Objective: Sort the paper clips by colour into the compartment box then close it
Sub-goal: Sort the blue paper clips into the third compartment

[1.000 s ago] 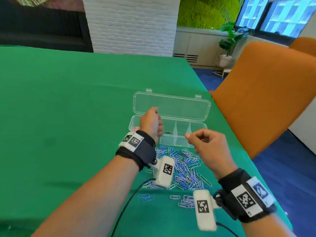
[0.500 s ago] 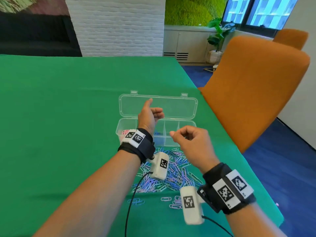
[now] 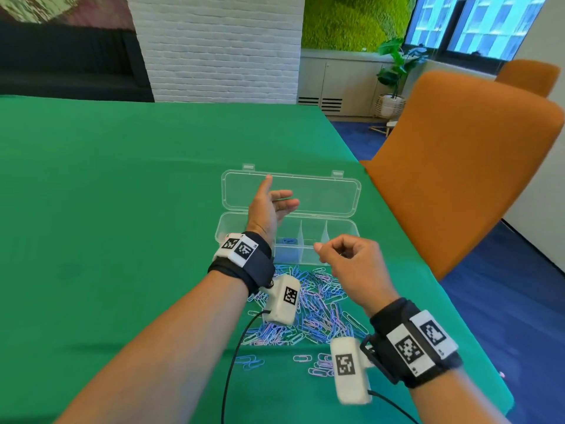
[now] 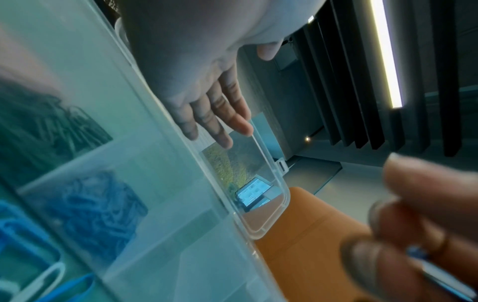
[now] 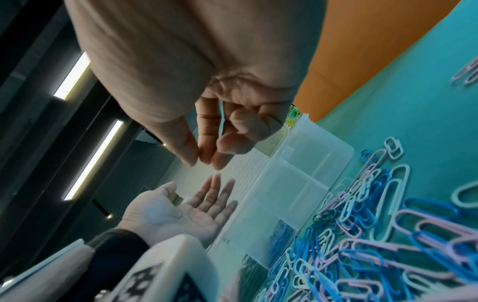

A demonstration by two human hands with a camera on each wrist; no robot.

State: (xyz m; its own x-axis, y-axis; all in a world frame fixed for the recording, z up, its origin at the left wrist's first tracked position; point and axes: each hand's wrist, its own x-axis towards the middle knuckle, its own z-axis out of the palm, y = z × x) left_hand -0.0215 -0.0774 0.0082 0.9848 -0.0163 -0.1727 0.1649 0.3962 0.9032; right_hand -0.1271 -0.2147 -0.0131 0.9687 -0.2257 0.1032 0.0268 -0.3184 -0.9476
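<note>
A clear compartment box (image 3: pixel 344 232) lies with its lid (image 3: pixel 324 195) swung back flat on the green table. One compartment holds blue clips (image 3: pixel 287 241) (image 4: pixel 88 214); the one beside it holds darker clips (image 4: pixel 51 126). My left hand (image 3: pixel 273 205) (image 5: pixel 186 214) hovers over the box's left half, fingers straight, palm empty. My right hand (image 3: pixel 330 252) (image 5: pixel 207 158) hangs just in front of the box and pinches a light blue paper clip (image 5: pixel 221 120) (image 4: pixel 437 273). Between my forearms, in front of the box, lies the mixed pile of blue, pink and pale clips (image 3: pixel 318 304) (image 5: pixel 362 235).
A few stray clips (image 3: pixel 253 361) lie nearer to me than the pile. An orange chair (image 3: pixel 452 166) stands close to the table's right edge (image 3: pixel 458 332). Black cables (image 3: pixel 232 362) run from the wrist cameras across the cloth. Wide green tabletop (image 3: pixel 107 209) stretches to the left.
My left hand has gone from a closed fist over the box to a flat, empty palm, raised slightly. The right hand keeps its pinch and has barely moved.
</note>
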